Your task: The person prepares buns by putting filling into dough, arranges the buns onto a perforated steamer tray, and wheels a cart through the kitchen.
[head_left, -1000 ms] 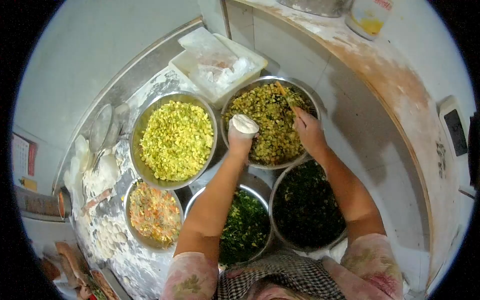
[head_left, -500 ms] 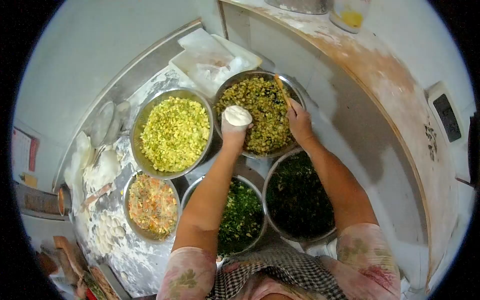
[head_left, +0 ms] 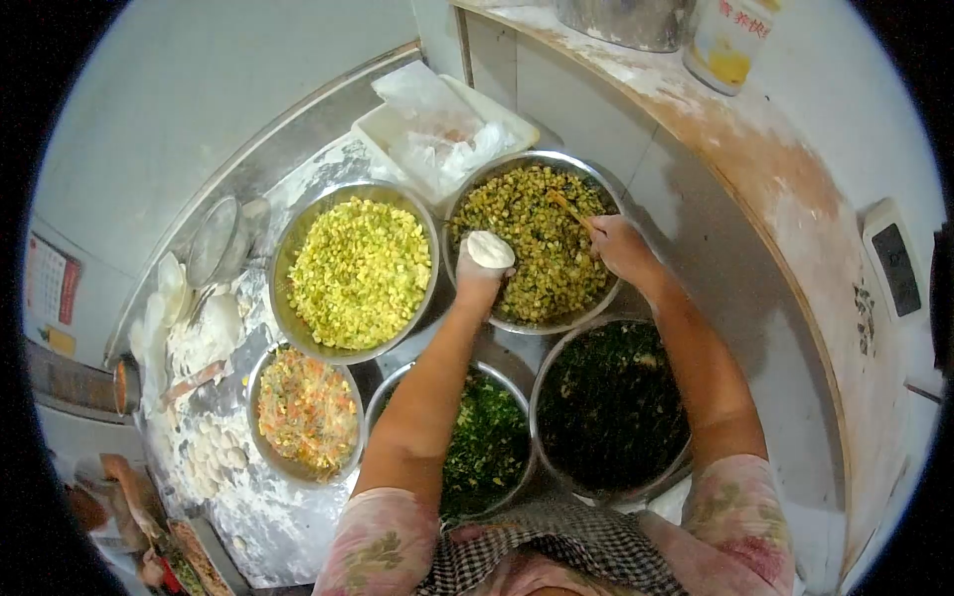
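My left hand (head_left: pixel 479 282) holds a round piece of white dough (head_left: pixel 489 249) at the near-left rim of a metal bowl (head_left: pixel 517 325) with brownish-green chopped filling (head_left: pixel 537 278). In my closed right hand (head_left: pixel 626 248), over that bowl's right side, is a thin wooden spatula (head_left: pixel 569 211) slanting up and left. Its tip is at the filling; whether it is dug in, I cannot tell. To the left stands a bowl of yellow-green chopped filling (head_left: pixel 360 273).
Nearer me are bowls of orange-and-white filling (head_left: pixel 308 417), green filling (head_left: pixel 487 442) and dark green filling (head_left: pixel 611 407). Floury dough pieces (head_left: pixel 214 452) lie at left. A white tub (head_left: pixel 517 124) with plastic stands behind. A person's arm (head_left: pixel 129 487) shows at lower left.
The spatula has tipped lower, its end now over the filling instead of at the far rim. The whole view has shifted slightly. The dough stays in my left hand.
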Tool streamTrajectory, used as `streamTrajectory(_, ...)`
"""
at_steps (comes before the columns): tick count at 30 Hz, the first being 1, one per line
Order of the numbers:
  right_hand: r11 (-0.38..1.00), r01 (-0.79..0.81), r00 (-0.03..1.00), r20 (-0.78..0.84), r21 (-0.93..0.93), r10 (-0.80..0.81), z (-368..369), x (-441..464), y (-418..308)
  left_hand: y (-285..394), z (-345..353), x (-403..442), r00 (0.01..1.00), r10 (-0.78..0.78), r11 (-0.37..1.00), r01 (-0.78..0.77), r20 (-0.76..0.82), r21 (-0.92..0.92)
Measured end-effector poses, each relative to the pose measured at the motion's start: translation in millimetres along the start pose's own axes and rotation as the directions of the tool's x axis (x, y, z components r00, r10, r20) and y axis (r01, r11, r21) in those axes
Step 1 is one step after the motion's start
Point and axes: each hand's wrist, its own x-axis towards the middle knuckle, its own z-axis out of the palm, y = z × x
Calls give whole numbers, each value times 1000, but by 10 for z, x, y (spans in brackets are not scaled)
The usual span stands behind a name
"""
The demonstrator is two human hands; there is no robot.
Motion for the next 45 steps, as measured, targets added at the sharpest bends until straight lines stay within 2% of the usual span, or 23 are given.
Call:
streamTrajectory(2,999,39,991,125,24,-42,9,-15,-81,-197,-55,121,998,-9,995,2,69,103)
streamTrajectory(3,998,54,980,187,41,-61,32,-42,-141,64,36,31,997,-48,902,15,66,431)
streamTrajectory(6,997,-33,964,263,-69,50,149,-130,-328,-434,-36,208,987,157,659,-78,-35,748)
streamTrajectory(7,999,7,972,235,-44,4,239,-213,-381,-217,78,53,984,162,661,-49,-78,748)
streamTrajectory(10,969,97,968,248,-229,-39,455,-466,-599,-69,164,-52,986,168,567,-107,12,817)
streamTrajectory(11,983,96,972,228,-158,-59,503,-589,-662,-43,150,-93,994,104,605,-77,17,792)
streamTrajectory(12,992,96,976,206,-86,-76,515,-679,-709,-55,148,-105,990,135,589,-104,29,801)
streamTrajectory(14,994,104,962,256,-30,-93,390,-717,-656,-80,153,-127,979,193,554,-158,58,818)
streamTrajectory(16,991,130,939,317,33,-134,141,-675,-614,57,190,-192,990,135,609,-120,47,784)
streamTrajectory(17,984,143,935,342,-109,-98,-60,-667,-688,93,183,-192,992,118,615,-102,37,782)
streamTrajectory(20,979,-202,930,311,-10,195,212,-442,-279,18,140,-149,991,119,524,-108,53,845)
streamTrajectory(21,990,-65,946,308,-125,101,314,-440,-356,6,143,-155,991,120,513,-117,64,850)
streamTrajectory(24,1000,-18,975,224,19,13,528,-732,-734,-148,71,-159,971,191,456,-216,142,863)
streamTrajectory(26,995,79,958,279,-61,-59,531,-732,-641,-158,61,-172,944,254,351,-294,212,889)
streamTrajectory(27,987,130,947,308,-98,-94,507,-722,-579,-131,70,-175,950,230,388,-288,211,875)
streamTrajectory(30,986,146,935,337,-81,-111,82,-658,-520,-35,78,-178,972,125,458,-233,197,858)
streamTrajectory(33,987,-160,908,389,-18,154,223,-553,-283,13,64,-183,983,42,449,-179,179,875)
streamTrajectory(34,993,-1,918,394,-122,49,234,-583,-489,5,69,-178,980,51,427,-195,192,883)
streamTrajectory(37,997,59,962,270,-56,-42,577,-694,-633,72,113,-271,986,55,379,-167,158,910)
streamTrajectory(39,990,139,972,198,-36,-129,572,-721,-604,112,109,-253,971,145,406,-233,189,883)
streamTrajectory(41,997,78,962,266,-28,-68,261,-618,-634,60,72,-164,958,198,445,-274,205,853)
streamTrajectory(44,994,62,931,365,-93,-23,225,-306,-347,23,-8,-50,975,153,456,-217,164,863)
streamTrajectory(45,990,68,919,393,-125,-13,266,-238,-256,-26,-10,-3,983,92,398,-184,161,899)
